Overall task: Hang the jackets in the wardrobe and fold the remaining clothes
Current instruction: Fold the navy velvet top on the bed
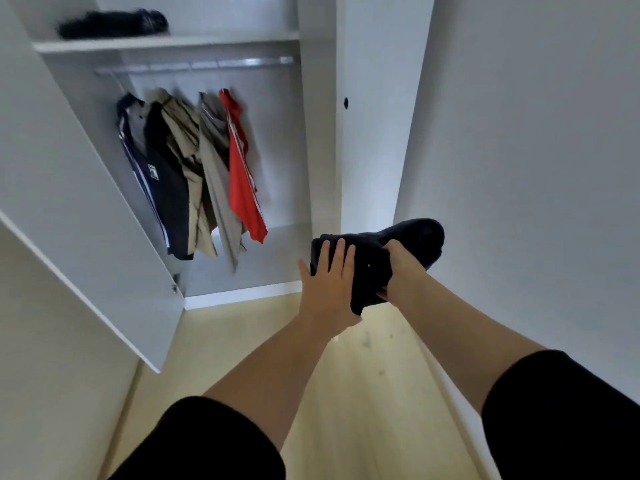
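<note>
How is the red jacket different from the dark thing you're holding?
The red jacket is bright red with white stripes; the dark garment is plain and dark. The red jacket hangs loose under the rail; the dark garment is bundled, gripped by the right hand with the left hand flat on it. Both are clothes.

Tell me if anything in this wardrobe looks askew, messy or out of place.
Nothing serious. The beige jacket hangs bunched and creased among the others on the rail. The dark heap on the top shelf looks loosely piled rather than folded, though it is blurred.
</note>
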The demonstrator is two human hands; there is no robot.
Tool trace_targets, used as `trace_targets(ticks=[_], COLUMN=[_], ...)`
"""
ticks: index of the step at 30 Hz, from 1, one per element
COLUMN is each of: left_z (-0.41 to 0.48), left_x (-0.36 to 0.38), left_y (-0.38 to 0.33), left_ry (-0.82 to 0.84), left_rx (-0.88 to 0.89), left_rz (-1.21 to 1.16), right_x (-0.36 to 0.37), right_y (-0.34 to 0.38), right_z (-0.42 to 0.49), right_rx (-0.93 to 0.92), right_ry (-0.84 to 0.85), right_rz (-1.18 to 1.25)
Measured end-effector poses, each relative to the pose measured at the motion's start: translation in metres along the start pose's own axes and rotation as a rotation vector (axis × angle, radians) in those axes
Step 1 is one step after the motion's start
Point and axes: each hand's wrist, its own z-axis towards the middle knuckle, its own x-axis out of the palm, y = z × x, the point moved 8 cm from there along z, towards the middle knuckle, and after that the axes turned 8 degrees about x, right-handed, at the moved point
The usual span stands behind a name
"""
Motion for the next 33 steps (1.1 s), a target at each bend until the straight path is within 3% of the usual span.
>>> trace_targets(ticks=[5,9,13,20,29,33], left_z=[0.015,0.034,0.069,0.183,0.289,0.325], left_x=[-0.084,-0.131,-0.175,-0.228,-0.319,-0.345], left_y=[0.078,0.144,0.21,0.321,0.45,0.504], left_ry=[-0.215,-0.225,-0.33,-0.332,-0.593,-0.637], left_rx=[-0.165,-0.272,-0.187,-0.062,-0.014,0.044], left_rz=[0.053,0.152,0.246,0.419,0.551,0.685], right_x=[0.093,0.166,0.243,0.388,0.559,0.63], right_y=[0.042,0.074,0.109,0.199,0.317,0.355], right_z=[-0.059,-0.092,-0.096,-0.065,-0.07,-0.073], right_rx=[-0.076,-0.121,-0.126,-0.188,-0.403,-0.531], right_ry=[0.158,0.285,0.428,0.584,0.677,0.758], right_rz=[-0.032,-0.056,-0.034,-0.055,0.07,0.157])
